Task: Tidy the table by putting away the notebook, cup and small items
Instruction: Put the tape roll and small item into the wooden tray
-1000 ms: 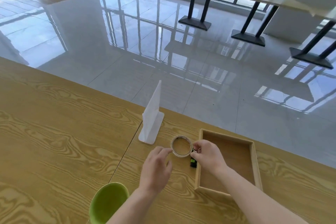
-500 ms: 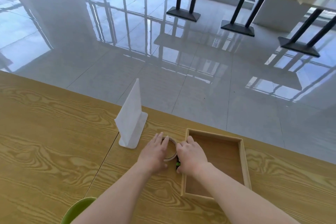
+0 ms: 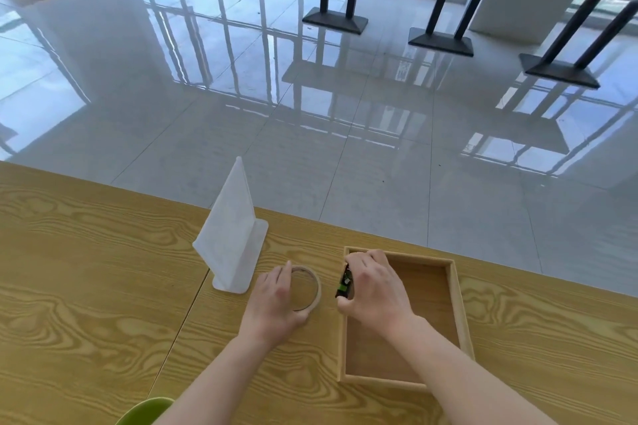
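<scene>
Tape ring (image 3: 307, 288) flat beside tray (image 3: 461, 314)

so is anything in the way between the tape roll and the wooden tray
Only the right hand, which holds a small black and green item at the wooden tray's left wall, right beside the tape roll. The left hand grips the roll. The tray floor looks bare.

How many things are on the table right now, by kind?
Tape roll: 1, under the left hand
Small black and green item: 1, held in the right hand
Wooden tray: 1
White sign stand: 1
Green object at the near edge: 1
Total: 5
</scene>
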`<state>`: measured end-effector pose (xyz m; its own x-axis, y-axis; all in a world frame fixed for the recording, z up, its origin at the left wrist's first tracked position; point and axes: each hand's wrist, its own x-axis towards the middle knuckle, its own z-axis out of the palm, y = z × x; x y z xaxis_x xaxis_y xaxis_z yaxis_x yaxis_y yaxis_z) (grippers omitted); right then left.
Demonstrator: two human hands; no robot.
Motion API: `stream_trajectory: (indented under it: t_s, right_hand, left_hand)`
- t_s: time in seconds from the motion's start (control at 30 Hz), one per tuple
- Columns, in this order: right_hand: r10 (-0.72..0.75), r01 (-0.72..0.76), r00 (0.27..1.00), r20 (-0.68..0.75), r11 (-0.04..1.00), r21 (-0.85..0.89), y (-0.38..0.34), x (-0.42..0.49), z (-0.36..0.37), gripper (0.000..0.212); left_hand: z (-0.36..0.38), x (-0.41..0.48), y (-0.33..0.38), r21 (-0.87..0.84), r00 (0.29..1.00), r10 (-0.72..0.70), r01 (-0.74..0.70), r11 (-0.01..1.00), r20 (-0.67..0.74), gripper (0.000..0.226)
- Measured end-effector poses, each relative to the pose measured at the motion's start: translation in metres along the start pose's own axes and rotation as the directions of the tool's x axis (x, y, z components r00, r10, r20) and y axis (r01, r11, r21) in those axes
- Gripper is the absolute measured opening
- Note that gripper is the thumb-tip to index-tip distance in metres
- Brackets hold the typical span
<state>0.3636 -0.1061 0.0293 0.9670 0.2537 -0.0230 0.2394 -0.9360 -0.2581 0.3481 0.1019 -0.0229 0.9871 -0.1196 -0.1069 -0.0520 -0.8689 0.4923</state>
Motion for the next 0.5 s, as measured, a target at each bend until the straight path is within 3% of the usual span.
stream_trajectory:
  t_s: [0.07,0.27,0.4,0.5]
  right_hand:
    - [0.062,-0.062,0.998,0.007,0.997,0.040,0.015,-0.004,-0.005,0.049]
    - [0.112,-0.130,0.961,0.253,0.990,0.052,0.030,0.002,0.001,0.056]
    - [0.089,-0.126,0.969,0.229,0.980,0.152,0.032,0.005,0.013,0.066]
    - [0.148,-0.215,0.968,0.202,0.903,0.371,0.041,-0.002,0.012,0.087]
  left_hand:
    - [-0.003,0.001,0.007,-0.017,1.000,0.023,-0.023,1.000,-0.014,0.104]
    - [-0.006,0.003,0.037,-0.051,0.996,0.075,-0.077,0.996,-0.048,0.101]
    - [-0.004,-0.002,0.045,-0.057,0.996,0.078,-0.081,0.995,-0.040,0.102]
    - [-0.002,-0.005,0.050,-0.066,0.996,0.082,-0.084,0.994,-0.043,0.100]
